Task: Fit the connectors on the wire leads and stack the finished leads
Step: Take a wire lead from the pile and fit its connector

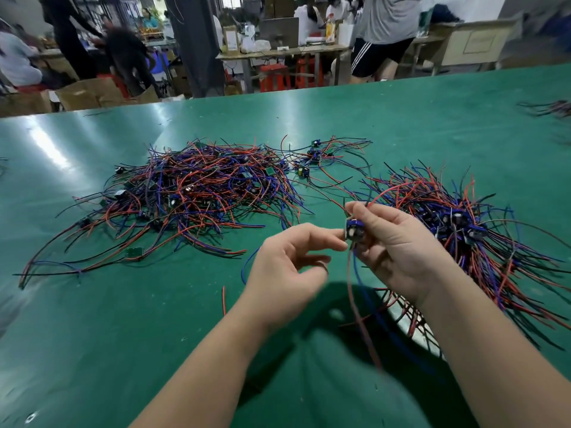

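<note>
My right hand (398,245) grips a small blue connector part (354,232) with red, blue and black wire leads hanging from it toward my lap. My left hand (290,267) is just left of it, its index fingertip touching the part and its other fingers loosely curled with nothing in them. A tangled heap of loose leads (191,193) with small parts lies at centre left of the green table (123,319). To the right, behind my right hand, lies an ordered stack of leads (469,230) with their blue parts lined up.
A few loose parts with leads (312,159) lie between the two piles. Another bundle of wires (553,108) sits at the far right edge. Beyond the table's far edge stand workbenches, red stools (273,77), cardboard boxes and several people.
</note>
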`<state>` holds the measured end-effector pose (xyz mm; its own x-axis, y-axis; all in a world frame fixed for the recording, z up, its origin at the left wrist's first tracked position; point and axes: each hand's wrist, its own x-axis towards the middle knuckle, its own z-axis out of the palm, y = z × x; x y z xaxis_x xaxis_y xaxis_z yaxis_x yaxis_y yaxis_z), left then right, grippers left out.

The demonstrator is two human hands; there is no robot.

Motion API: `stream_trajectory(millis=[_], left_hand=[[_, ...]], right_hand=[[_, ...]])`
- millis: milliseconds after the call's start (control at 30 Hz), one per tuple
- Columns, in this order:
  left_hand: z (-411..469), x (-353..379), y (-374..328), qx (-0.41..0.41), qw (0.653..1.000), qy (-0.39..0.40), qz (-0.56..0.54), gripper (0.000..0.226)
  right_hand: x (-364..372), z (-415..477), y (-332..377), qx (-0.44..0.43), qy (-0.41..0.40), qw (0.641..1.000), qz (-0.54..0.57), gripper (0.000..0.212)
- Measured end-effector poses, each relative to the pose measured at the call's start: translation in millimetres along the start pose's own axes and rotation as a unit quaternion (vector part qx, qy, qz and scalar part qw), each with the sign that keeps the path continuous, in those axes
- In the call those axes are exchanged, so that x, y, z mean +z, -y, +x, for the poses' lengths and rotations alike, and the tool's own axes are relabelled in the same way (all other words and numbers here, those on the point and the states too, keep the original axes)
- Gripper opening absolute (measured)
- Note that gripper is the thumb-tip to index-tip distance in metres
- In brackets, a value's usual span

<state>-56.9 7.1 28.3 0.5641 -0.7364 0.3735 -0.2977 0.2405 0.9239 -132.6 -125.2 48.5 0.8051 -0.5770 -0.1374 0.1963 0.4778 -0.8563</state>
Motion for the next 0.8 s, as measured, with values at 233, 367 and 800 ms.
stream_trajectory(millis=[233,367,800], left_hand=[[2.7,4.8,1.1,-0.174,0.969,-0.05,-0.167,0.028],[2.7,-2.3,1.2,-0.243,0.96,0.013,-0.138,0.017],[3.8,-25.4,4.0,-0.322,0.94,0.07,-0.086,0.017]], right_hand=[[-0.9,-4.2,-10.6,-0.003,0.04,0.992,-0.12,0.009],[-2.7,0.4,-6.9,-0.06,-0.043,0.989,-0.126,0.01],[-27.2,9.1,14.5,-0.167,-0.217,0.962,0.017,0.012]])
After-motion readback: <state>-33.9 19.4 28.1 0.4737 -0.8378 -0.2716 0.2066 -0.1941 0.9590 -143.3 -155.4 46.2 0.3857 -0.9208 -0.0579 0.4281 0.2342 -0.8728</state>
